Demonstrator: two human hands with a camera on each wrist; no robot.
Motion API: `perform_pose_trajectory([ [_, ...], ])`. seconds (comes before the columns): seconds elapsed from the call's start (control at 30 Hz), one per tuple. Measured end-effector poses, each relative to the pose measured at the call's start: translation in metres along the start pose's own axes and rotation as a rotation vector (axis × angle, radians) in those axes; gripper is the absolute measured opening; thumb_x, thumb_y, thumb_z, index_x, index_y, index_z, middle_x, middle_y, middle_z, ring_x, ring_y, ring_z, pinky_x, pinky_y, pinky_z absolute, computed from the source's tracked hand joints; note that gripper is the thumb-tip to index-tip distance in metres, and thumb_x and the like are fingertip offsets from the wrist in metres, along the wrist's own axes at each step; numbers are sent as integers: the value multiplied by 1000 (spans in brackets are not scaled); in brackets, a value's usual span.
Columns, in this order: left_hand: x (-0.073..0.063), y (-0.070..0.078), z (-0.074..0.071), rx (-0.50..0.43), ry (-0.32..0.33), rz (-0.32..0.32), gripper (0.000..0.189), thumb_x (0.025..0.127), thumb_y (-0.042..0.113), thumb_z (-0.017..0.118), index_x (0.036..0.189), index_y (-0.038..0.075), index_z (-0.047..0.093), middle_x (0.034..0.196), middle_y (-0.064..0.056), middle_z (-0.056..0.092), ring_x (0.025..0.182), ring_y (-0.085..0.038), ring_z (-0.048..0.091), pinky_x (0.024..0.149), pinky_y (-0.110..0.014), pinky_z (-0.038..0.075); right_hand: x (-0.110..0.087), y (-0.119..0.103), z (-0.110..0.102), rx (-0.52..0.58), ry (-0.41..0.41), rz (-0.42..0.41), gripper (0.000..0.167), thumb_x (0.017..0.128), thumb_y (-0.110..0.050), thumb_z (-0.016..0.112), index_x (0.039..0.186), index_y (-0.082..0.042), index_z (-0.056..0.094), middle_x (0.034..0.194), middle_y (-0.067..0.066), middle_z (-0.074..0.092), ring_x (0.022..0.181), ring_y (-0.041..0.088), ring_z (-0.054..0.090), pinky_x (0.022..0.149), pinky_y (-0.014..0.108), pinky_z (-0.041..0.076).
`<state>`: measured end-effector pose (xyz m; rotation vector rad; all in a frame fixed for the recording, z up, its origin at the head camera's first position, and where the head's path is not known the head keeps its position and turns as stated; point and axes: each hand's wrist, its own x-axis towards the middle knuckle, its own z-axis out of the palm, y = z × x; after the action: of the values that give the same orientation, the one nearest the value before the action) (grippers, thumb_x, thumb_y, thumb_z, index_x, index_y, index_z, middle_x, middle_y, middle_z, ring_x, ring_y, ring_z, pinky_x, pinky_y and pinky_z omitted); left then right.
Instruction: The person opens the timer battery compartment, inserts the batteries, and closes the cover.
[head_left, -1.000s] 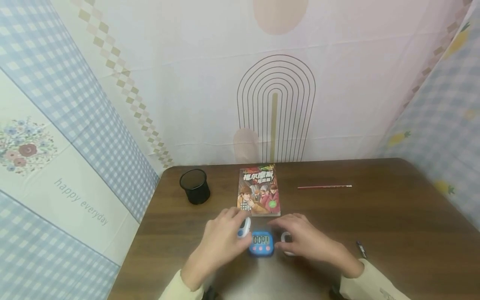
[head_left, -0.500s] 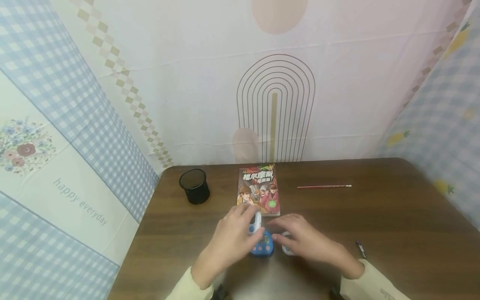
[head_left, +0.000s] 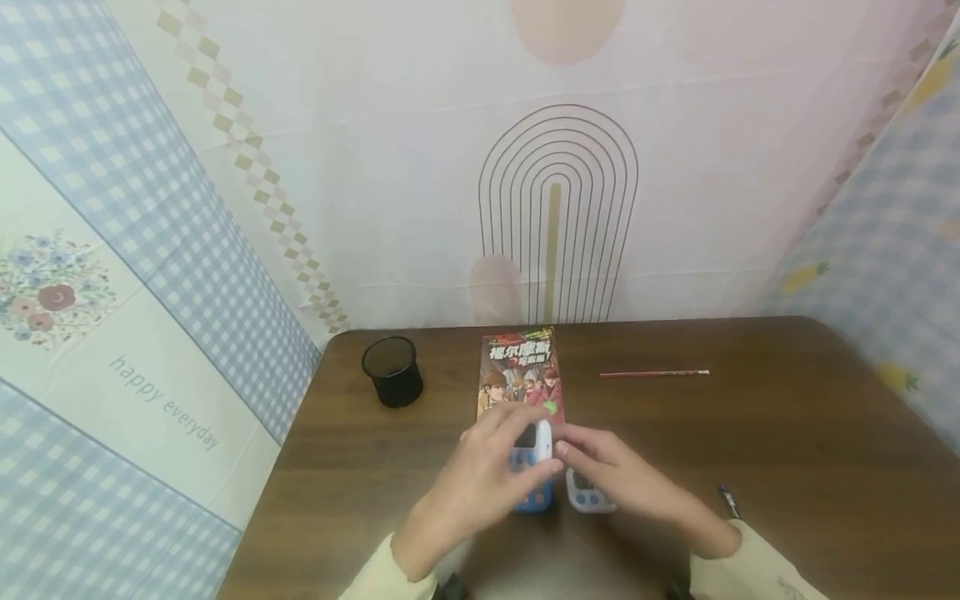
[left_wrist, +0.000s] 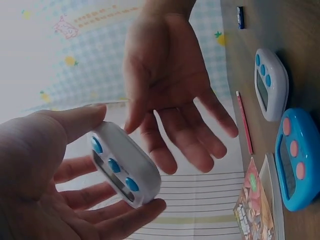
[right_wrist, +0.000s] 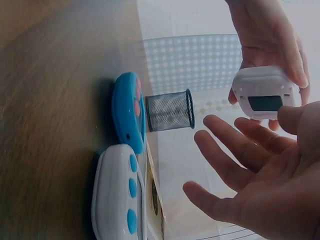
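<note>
And here's the white timer, pinched between thumb and fingers of the left hand, up off the surface near the blue timer; just right of it, the nearer free right hand has fingers spread, gripping nothing, thumb contact impossible to tell.

This looks like a home corner — wooden table, printed hangings (one floral).
</note>
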<state>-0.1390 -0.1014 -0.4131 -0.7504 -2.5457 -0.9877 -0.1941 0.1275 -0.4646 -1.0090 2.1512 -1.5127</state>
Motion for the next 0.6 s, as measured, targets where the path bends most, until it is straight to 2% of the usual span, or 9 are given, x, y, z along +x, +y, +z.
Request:
perform_pose_trajectory([
  [0.1, 0, 1, 1, -52, -6, 41, 51, 93, 29, 84, 138, 17, 63, 138, -4, 64, 108, -16, 69, 82, -19, 60, 0, -1, -1, 66, -28, 4, 41, 115, -18, 42, 152, -4, 54, 130, 11, 72, 109, 18, 72, 99, 31, 59],
  [0.23, 1, 1, 5, -77, 40, 165, 54, 92, 25, 85, 139, 14, 60, 137, -4, 65, 114, -15, 70, 94, -20, 59, -2, -3, -3, 108, -34, 12, 40, 115, -18, 43, 149, 0, 55, 126, 14, 73, 108, 18, 73, 98, 30, 59],
  [0.33, 2, 2, 7, -89, 84, 227, 58, 91, 22, 86, 141, 11, 58, 137, -7, 65, 118, -16, 70, 97, -18, 58, -2, -4, -3, 130, -33, 27, 40, 115, -19, 43, 147, 2, 56, 126, 16, 73, 109, 17, 74, 98, 29, 58],
  [0.47, 1, 4, 10, -125, 118, 227, 65, 87, 21, 89, 142, 10, 57, 140, -9, 64, 121, -19, 69, 93, -17, 59, -3, -7, -5, 195, -52, 33, 43, 116, -20, 41, 148, 5, 53, 127, 22, 72, 108, 19, 74, 97, 33, 60],
  [0.6, 1, 5, 12, -133, 149, 220, 68, 83, 21, 92, 141, 10, 58, 142, -9, 64, 133, -26, 64, 104, -24, 56, -5, -10, -6, 288, -76, 28, 46, 115, -20, 41, 150, 9, 48, 128, 23, 71, 109, 22, 74, 97, 36, 62],
])
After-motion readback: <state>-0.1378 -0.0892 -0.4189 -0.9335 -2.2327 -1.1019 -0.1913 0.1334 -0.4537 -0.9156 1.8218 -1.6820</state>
